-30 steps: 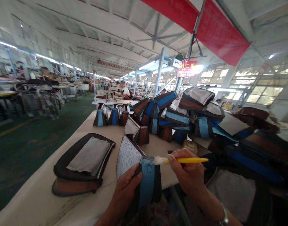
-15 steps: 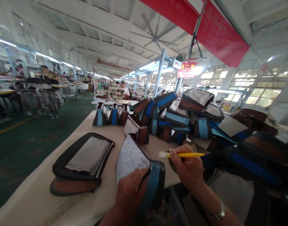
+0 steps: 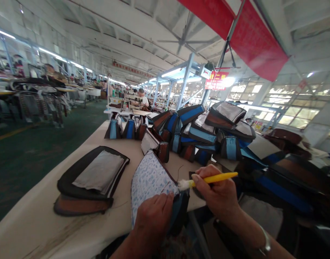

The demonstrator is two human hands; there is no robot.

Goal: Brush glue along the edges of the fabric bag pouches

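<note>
My left hand [image 3: 154, 212] is closed on the near edge of a sewn fabric piece [image 3: 151, 176], which has a pale lining with a blue print. Below and right of that hand hangs the piece's dark side with a blue band [image 3: 179, 208], partly hidden. In my right hand [image 3: 217, 189] is a brush [image 3: 221, 177] with a yellow handle, held in a pinch. Its whitish bristles point left and meet, or nearly meet, the right corner of the printed lining; I cannot tell if they touch.
A black and brown piece with a grey panel [image 3: 98, 172] lies left on the beige table [image 3: 121, 212]. Behind, several similar pieces stand and lie in a heap [image 3: 201, 133]. More dark pieces [image 3: 286, 187] fill the right side. A person [image 3: 141, 99] sits farther back.
The brush has moved left and slightly down to the lining's corner. My left hand has tilted the piece, so more printed lining and less of the blue band shows. The view shifted slightly.
</note>
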